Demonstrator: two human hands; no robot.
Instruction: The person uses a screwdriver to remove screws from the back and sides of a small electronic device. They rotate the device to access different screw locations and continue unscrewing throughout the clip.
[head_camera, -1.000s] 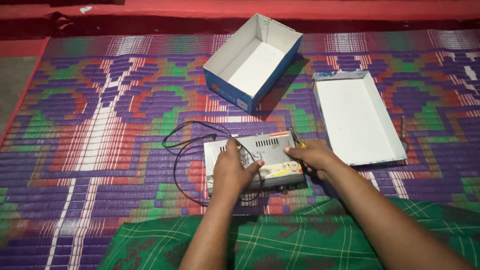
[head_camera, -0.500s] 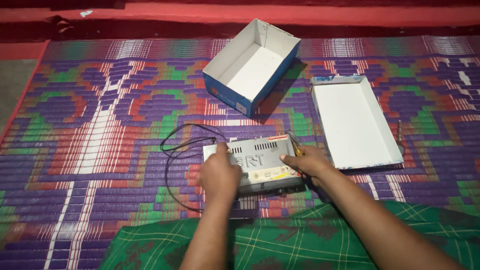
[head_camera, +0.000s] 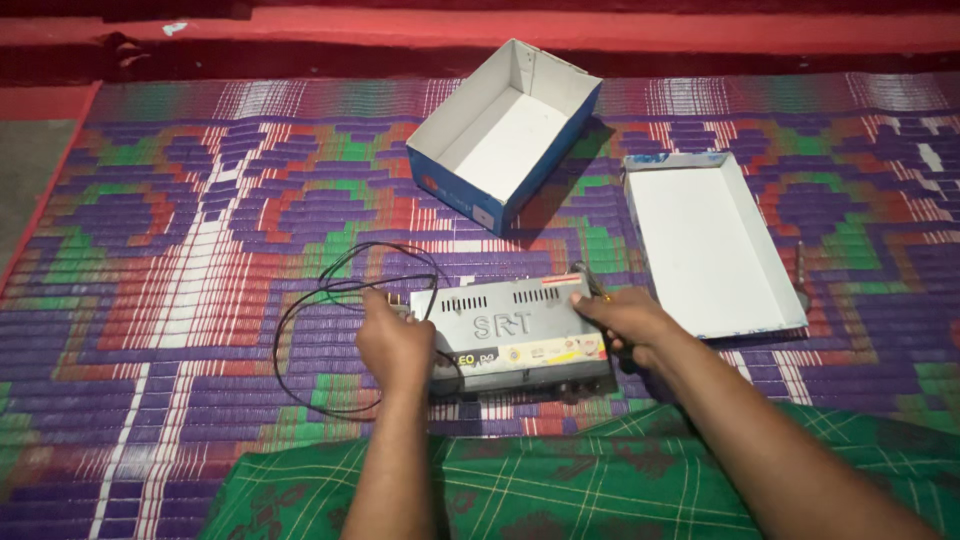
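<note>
A flat grey metal receiver box (head_camera: 515, 325) with vent slots lies on the woven mat just in front of my lap. My left hand (head_camera: 393, 342) grips its left end, beside the rear connectors, where a thin black cable (head_camera: 318, 320) loops out over the mat. My right hand (head_camera: 622, 320) holds the right end of the box, and a thin tool handle (head_camera: 588, 279) sticks out from under the fingers.
An open blue-and-white cardboard box (head_camera: 505, 130) stands behind the receiver, its shallow white lid (head_camera: 708, 240) to the right. A slim tool (head_camera: 800, 272) lies by the lid's right edge. The patterned purple mat (head_camera: 180, 260) spreads all around; green checked cloth (head_camera: 560, 480) covers my lap.
Both hands have slid outward from the top of the grey box to its left and right ends, uncovering the top panel. The box has turned slightly.
</note>
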